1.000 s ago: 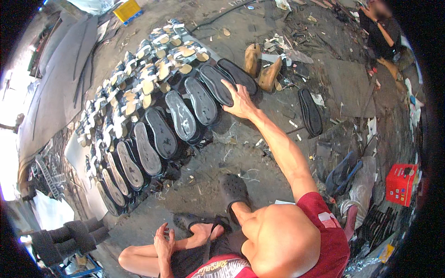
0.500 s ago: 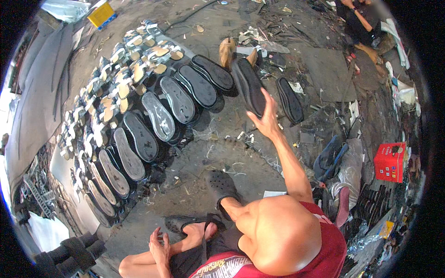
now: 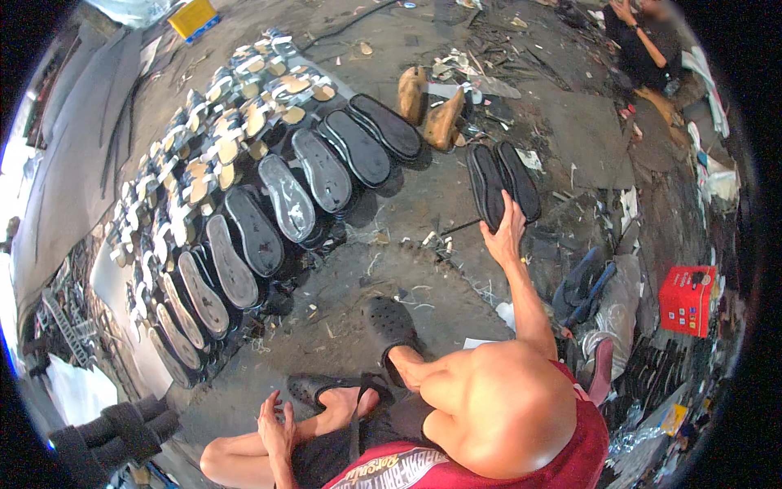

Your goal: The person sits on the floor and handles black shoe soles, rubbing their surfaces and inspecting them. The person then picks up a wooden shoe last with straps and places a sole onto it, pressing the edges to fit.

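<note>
My right hand [image 3: 505, 232] reaches forward and grips the near end of a black shoe sole [image 3: 487, 189]. That sole lies on the dirty floor, right beside a second black sole [image 3: 519, 179]. My left hand [image 3: 275, 424] rests on my left shin near the bottom edge, fingers apart and holding nothing. My feet wear a black clog [image 3: 391, 322] and a black sandal [image 3: 326, 389].
A long curved row of black soles [image 3: 281, 200] lies to the left, with rows of tan and white sandals [image 3: 220, 138] behind it. Two wooden shoe lasts [image 3: 428, 106] stand ahead. A red box [image 3: 687, 300] sits at right. Another person [image 3: 652, 49] sits at the far right.
My right hand took a black sole off the right end of the row, carried it right and lowered it beside the lone sole. My left hand stayed on my leg.
</note>
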`<state>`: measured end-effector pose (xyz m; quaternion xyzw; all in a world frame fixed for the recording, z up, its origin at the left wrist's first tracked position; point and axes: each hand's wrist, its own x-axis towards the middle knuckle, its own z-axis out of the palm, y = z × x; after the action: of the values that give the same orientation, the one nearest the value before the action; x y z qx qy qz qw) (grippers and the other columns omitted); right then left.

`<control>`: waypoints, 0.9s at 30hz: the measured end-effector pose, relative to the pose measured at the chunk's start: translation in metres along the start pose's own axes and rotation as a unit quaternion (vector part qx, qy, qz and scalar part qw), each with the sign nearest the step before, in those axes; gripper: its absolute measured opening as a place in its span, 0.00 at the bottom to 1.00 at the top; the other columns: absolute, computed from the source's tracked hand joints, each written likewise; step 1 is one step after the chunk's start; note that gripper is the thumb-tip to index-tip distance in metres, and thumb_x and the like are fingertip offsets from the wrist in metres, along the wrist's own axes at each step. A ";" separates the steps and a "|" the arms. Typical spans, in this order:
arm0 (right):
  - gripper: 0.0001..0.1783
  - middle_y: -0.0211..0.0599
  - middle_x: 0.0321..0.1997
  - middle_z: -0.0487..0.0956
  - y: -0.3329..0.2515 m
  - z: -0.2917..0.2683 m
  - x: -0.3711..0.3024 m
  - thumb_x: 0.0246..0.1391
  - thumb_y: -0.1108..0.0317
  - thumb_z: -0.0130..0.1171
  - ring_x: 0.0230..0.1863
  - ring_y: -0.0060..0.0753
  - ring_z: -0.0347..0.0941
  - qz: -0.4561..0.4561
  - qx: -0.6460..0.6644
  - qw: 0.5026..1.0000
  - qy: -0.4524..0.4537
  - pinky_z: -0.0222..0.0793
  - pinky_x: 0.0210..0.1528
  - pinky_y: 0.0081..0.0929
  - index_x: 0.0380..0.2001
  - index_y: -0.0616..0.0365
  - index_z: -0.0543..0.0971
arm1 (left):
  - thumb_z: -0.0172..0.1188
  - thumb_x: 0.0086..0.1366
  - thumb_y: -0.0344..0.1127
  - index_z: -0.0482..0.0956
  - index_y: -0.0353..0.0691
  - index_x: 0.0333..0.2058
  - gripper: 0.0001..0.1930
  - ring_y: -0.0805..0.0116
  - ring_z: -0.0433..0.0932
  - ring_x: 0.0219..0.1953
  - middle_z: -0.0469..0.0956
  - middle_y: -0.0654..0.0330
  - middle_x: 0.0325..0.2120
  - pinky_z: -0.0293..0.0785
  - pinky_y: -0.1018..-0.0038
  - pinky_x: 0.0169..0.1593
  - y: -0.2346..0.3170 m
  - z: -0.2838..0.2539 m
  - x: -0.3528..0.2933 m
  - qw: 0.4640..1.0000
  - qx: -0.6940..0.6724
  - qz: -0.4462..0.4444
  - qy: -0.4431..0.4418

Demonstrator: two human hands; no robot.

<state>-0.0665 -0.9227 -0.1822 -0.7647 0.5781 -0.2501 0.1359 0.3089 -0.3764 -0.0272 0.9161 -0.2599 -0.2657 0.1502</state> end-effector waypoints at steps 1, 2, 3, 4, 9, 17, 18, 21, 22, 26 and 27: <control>0.64 0.60 0.80 0.58 -0.002 0.001 -0.002 0.50 0.66 0.80 0.77 0.72 0.56 0.036 -0.019 0.999 -0.009 0.56 0.74 0.69 0.84 0.38 0.52 | 0.66 0.71 0.38 0.81 0.38 0.63 0.23 0.51 0.87 0.45 0.86 0.48 0.48 0.81 0.56 0.49 -0.002 0.000 0.000 1.000 0.003 0.003 0.002; 0.64 0.61 0.81 0.57 -0.013 0.004 -0.005 0.49 0.66 0.81 0.78 0.73 0.55 0.056 -0.057 0.997 -0.006 0.57 0.74 0.70 0.83 0.37 0.53 | 0.66 0.71 0.37 0.81 0.39 0.62 0.23 0.51 0.87 0.45 0.86 0.48 0.48 0.81 0.56 0.50 0.002 -0.002 -0.003 1.000 0.004 0.000 0.003; 0.64 0.61 0.82 0.55 -0.024 0.006 -0.007 0.49 0.66 0.81 0.79 0.73 0.54 0.074 -0.096 0.993 -0.003 0.57 0.74 0.71 0.83 0.36 0.53 | 0.66 0.71 0.37 0.81 0.39 0.62 0.23 0.51 0.87 0.45 0.86 0.48 0.48 0.82 0.56 0.50 0.006 -0.003 -0.005 1.000 0.005 -0.003 0.004; 0.64 0.63 0.84 0.52 -0.041 0.005 -0.006 0.48 0.66 0.81 0.81 0.74 0.51 0.080 -0.096 0.992 -0.013 0.56 0.75 0.72 0.83 0.39 0.54 | 0.66 0.71 0.37 0.81 0.39 0.62 0.23 0.51 0.87 0.44 0.86 0.48 0.48 0.82 0.56 0.50 0.010 -0.005 -0.007 1.000 0.006 -0.006 0.004; 0.63 0.64 0.79 0.60 -0.144 0.029 0.015 0.43 0.64 0.83 0.78 0.68 0.59 -0.148 0.101 0.982 -0.056 0.59 0.77 0.60 0.80 0.44 0.59 | 0.66 0.71 0.37 0.81 0.41 0.63 0.23 0.52 0.87 0.43 0.86 0.49 0.49 0.82 0.57 0.51 0.011 -0.005 -0.008 1.000 0.003 -0.021 0.013; 0.66 0.78 0.79 0.53 -0.288 0.129 0.040 0.49 0.61 0.82 0.74 0.77 0.61 -0.232 0.083 0.952 -0.180 0.64 0.72 0.65 0.84 0.30 0.51 | 0.67 0.71 0.37 0.81 0.40 0.63 0.23 0.53 0.87 0.42 0.86 0.48 0.48 0.82 0.58 0.50 0.008 -0.005 -0.010 1.000 0.000 -0.013 0.027; 0.64 0.79 0.76 0.57 -0.292 0.136 0.043 0.51 0.61 0.80 0.69 0.76 0.64 -0.226 0.088 0.956 -0.164 0.66 0.70 0.64 0.84 0.31 0.52 | 0.67 0.71 0.37 0.81 0.40 0.63 0.23 0.53 0.87 0.42 0.86 0.48 0.47 0.82 0.58 0.49 0.009 -0.006 -0.011 0.999 -0.006 -0.019 0.025; 0.61 0.77 0.70 0.62 -0.287 0.148 0.050 0.52 0.61 0.80 0.64 0.73 0.66 -0.234 0.085 0.955 -0.161 0.67 0.67 0.63 0.83 0.31 0.54 | 0.67 0.71 0.37 0.81 0.40 0.62 0.23 0.53 0.87 0.42 0.86 0.48 0.47 0.82 0.58 0.49 0.009 -0.007 -0.009 0.999 -0.001 -0.020 0.028; 0.60 0.72 0.62 0.67 -0.282 0.148 0.054 0.55 0.58 0.79 0.60 0.73 0.66 -0.236 0.087 0.952 -0.173 0.67 0.66 0.63 0.84 0.32 0.54 | 0.67 0.70 0.37 0.81 0.40 0.62 0.23 0.53 0.87 0.43 0.86 0.48 0.47 0.82 0.58 0.49 0.008 -0.005 -0.009 1.000 0.003 -0.017 0.026; 0.55 0.65 0.53 0.68 -0.270 0.135 0.074 0.61 0.46 0.73 0.58 0.71 0.66 -0.223 0.179 0.931 -0.226 0.64 0.68 0.64 0.85 0.30 0.53 | 0.67 0.70 0.36 0.81 0.40 0.62 0.23 0.53 0.87 0.43 0.86 0.48 0.47 0.82 0.57 0.50 0.009 -0.005 -0.008 1.000 0.015 -0.020 0.017; 0.53 0.76 0.62 0.70 -0.270 0.123 0.081 0.62 0.45 0.72 0.60 0.73 0.68 -0.192 0.216 0.921 -0.262 0.64 0.70 0.61 0.84 0.41 0.58 | 0.67 0.70 0.36 0.81 0.40 0.62 0.23 0.52 0.87 0.44 0.86 0.48 0.47 0.82 0.57 0.50 0.007 -0.003 -0.008 1.000 0.011 -0.018 0.017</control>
<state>0.2368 -0.9306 -0.1332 -0.8512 0.2960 -0.1810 0.3937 0.3017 -0.3773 -0.0185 0.9267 -0.2439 -0.2498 0.1393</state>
